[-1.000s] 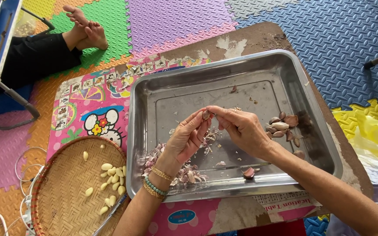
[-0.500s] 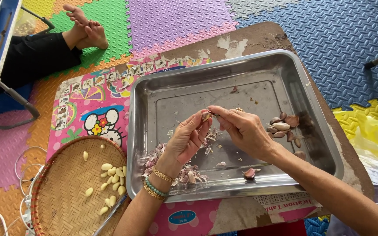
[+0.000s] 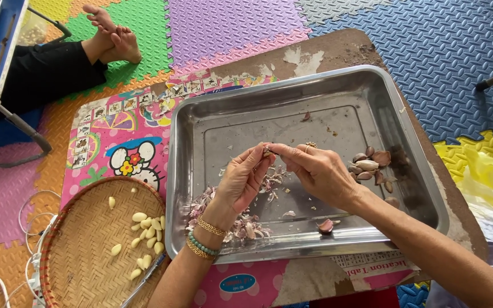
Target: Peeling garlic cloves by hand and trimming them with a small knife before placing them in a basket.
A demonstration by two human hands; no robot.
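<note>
Garlic peeling mid-step, seen from above. Nearest, a woven basket point(image 3: 81, 251) w/ peeled cloves point(image 3: 144, 228) sits left of the steel tray point(image 3: 292, 97), touching its rim. Over the tray's middle, left hand point(image 3: 241, 179) & right hand point(image 3: 320, 171) meet, fingertips pinched together on one garlic clove point(image 3: 267, 152); skins point(image 3: 241, 225) piled below the left wrist. Unpeeled cloves point(image 3: 369, 165) lie just right of the right hand. Next move likely needs a fine nail grip to strip skin. Tray's far half is open; beyond, another person's feet point(image 3: 112, 34) on foam mats.
</note>
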